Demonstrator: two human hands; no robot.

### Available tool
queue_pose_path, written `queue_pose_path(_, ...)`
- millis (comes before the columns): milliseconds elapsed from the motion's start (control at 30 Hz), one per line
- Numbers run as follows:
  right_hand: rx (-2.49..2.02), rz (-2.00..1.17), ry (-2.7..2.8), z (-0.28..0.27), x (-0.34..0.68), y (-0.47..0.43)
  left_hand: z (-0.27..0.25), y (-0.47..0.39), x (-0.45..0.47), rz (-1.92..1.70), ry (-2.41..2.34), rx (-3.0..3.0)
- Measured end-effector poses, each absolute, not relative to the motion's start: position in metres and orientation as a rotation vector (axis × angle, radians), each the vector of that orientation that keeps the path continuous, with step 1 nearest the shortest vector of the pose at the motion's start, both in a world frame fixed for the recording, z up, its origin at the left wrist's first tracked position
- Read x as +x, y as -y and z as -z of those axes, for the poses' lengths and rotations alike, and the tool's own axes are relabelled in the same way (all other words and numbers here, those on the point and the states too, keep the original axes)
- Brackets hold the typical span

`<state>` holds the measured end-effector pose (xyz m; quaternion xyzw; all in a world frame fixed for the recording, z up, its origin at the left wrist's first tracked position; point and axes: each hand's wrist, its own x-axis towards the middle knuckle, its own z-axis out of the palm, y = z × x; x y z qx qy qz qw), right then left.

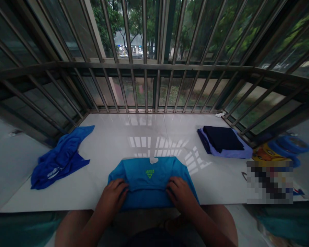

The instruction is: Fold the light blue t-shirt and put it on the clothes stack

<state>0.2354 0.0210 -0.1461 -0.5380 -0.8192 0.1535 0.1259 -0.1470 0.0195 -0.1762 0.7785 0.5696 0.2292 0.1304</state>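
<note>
Since it would probably slacken if untended, one bright-blue shirt, part-folded, lies at the worktop's near edge, left hand and right hand curled over opposite sides, pinching or merely pressing, cannot tell.

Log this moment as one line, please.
left hand: on bright-blue shirt | right hand: on same shirt | left: crumpled darker-blue cloth | right: folded clothes

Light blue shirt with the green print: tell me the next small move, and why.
Probably smooth flat the crosswise edge on the light blue shirt: it runs below the green print, and the left hand and right hand rest near its two ends.
</note>
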Motion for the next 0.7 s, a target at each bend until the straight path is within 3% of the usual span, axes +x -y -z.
queue_pose_path(267,-1.751,-0.301,2.297,0.119,0.224,-0.072,0.162,-0.077,-0.122,-0.82,-1.772,2.216)
queue_pose_path(500,-1.969,-0.467,2.353,0.11,0.249,-0.146,0.14,-0.174,-0.156,-0.214,-1.691,2.131)
queue_pose_path(700,-1.958,-0.531,2.411,0.105,0.257,-0.188,0.125,-0.227,-0.152,-0.115,-1.565,2.126)
